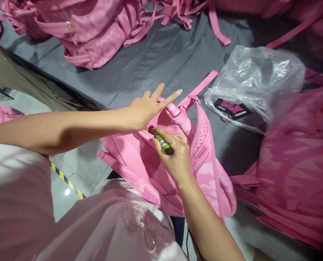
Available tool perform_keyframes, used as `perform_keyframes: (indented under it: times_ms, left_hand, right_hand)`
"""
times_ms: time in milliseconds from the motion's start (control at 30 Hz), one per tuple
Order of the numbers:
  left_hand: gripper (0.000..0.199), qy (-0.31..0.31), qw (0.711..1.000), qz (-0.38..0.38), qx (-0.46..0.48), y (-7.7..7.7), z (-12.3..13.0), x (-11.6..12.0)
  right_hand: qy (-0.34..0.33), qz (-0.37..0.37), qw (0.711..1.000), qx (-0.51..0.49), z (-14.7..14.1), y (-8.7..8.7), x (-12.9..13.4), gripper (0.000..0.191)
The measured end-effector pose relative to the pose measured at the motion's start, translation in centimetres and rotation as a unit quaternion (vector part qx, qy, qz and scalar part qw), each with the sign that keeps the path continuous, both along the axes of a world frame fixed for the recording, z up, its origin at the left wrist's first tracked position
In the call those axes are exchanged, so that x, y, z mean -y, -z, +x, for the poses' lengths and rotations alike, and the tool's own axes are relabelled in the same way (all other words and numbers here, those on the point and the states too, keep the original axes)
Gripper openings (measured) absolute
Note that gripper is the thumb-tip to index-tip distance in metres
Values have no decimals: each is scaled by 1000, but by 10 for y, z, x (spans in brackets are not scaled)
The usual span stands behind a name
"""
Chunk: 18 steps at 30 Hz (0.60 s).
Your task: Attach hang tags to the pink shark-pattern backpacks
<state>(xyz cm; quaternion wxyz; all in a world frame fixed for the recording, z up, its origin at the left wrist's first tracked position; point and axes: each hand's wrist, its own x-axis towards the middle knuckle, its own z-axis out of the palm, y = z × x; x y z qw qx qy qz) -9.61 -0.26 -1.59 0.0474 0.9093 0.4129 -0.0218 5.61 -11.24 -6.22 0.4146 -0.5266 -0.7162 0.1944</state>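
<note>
A pink backpack [205,174] with a camouflage pattern and perforated straps lies in front of me, against the edge of the grey-covered table. My left hand [146,110] is at its upper part. Several of its fingers stretch out, while the thumb side appears to pinch the backpack; those fingertips are mostly hidden. In my right hand [176,152] is a small green tool with black ends [163,141], gripped between thumb and fingers. The tool's far end points toward the left hand's hidden fingertips, close to the backpack's fabric.
Beyond the hands, a grey cloth [177,50] covers the table. More pink backpacks [93,32] are piled at the back left, and another backpack [297,156] lies at right. A clear plastic bag [267,76] holds a black piece with a pink design.
</note>
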Motion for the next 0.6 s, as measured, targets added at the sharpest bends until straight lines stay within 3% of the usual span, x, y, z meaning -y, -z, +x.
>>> perform_keyframes:
  times_ms: [367, 600]
  left_hand:
    - [123, 93, 991, -90, -34, -5, -16, -26]
    - [123, 51, 982, -165, -74, -14, -7, -26]
  right_hand:
    - [-8, -12, 1000, -21, 5, -5, 3, 28]
    - [-14, -43, 998, -34, -4, -12, -6, 26]
